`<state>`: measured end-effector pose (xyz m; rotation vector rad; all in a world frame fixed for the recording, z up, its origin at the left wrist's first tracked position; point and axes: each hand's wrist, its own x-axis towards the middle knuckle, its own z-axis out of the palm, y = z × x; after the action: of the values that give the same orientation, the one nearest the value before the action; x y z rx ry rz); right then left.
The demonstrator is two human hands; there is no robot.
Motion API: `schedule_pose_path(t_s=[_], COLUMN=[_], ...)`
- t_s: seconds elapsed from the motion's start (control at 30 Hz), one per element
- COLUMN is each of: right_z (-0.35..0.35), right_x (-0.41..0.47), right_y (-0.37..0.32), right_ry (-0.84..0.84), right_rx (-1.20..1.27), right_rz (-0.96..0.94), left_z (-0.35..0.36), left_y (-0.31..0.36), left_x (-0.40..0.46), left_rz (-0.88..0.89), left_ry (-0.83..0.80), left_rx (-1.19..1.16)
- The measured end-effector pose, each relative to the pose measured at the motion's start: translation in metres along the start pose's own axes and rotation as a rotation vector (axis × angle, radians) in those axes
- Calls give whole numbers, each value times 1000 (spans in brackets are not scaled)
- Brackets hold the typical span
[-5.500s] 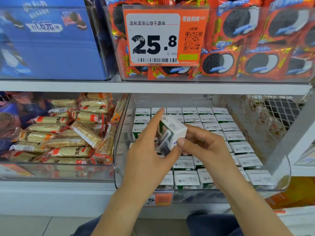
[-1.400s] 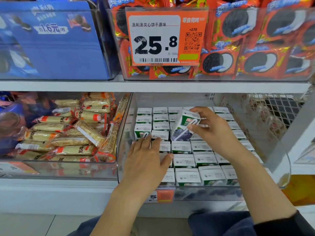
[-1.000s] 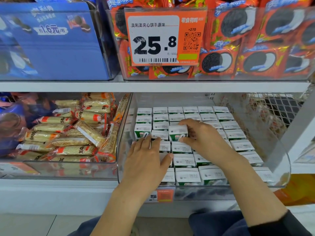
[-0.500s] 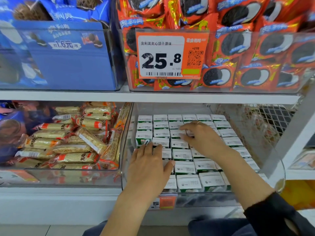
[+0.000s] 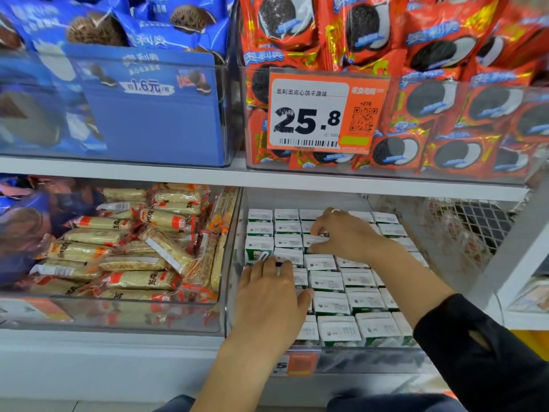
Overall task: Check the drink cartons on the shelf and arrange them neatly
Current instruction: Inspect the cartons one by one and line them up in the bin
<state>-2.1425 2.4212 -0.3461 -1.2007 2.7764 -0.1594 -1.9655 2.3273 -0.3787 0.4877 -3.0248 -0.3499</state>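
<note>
the right hand [image 5: 341, 233] reaches deep into a clear bin [image 5: 234, 292] on the lower shelf [image 5: 118, 352], its fingers curled down onto the tops of the cartons [image 5: 329, 304] in the middle rows; whether that grip has actually closed round one carton or only presses on them cannot be told. a ring [image 5: 335, 211] shows on one finger and a dark sleeve [image 5: 481, 352] covers the forearm. the left hand [image 5: 270, 295] lies flat on the cartons at the front left of the bin, fingers straight and together, grip released, palm down on the tops. the white cartons stand upright in tight rows that fill the bin from front to back, and one carton [image 5: 258, 251] near the left wall shows its green side, standing above its front neighbours. an orange tag [image 5: 297, 364] is fixed to the bin's front edge, partly hidden by the left arm. just left, a second clear bin holds a loose pile of snack bars [image 5: 133, 248] in tan wrappers. on the shelf above, red cookie packs [image 5: 445, 114] fill a bin behind a price sign [image 5: 323, 114] reading 25.8, beside blue cookie packs [image 5: 148, 99]. a wire mesh panel [image 5: 475, 227] stands to the right of the cartons.
</note>
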Motion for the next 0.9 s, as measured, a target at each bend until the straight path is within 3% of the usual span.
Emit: schedule_pose_path(t_s=[0.17, 0.27, 0.37, 0.5, 0.63, 0.7, 0.8, 0.9], right_z=[-7, -8, 0, 11, 15, 14, 12, 14], right_x=[-28, -54, -81, -105, -109, -108, -108, -107], right_y=[8, 5, -1, -8, -18, -23, -25, -26], right_ry=[211, 437, 608, 443, 314, 304, 317, 319], right_rx=[315, 651, 1050, 1624, 1743, 1737, 1748, 1730], right_rz=[-14, 27, 196, 377, 337, 289, 282, 298], left_z=[0, -2, -5, -11, -10, -8, -6, -4], left_y=[0, 0, 5, 15, 18, 18, 16, 14], left_x=[1, 0, -1, -6, -8, -8, -6, -6], left_rz=[3, 1, 32, 24, 100, 142, 177, 205], left_ry=[-7, 31, 160, 207, 33, 57, 214, 257], left_rx=[-2, -43, -224, -707, -1075, -1096, -962, -826])
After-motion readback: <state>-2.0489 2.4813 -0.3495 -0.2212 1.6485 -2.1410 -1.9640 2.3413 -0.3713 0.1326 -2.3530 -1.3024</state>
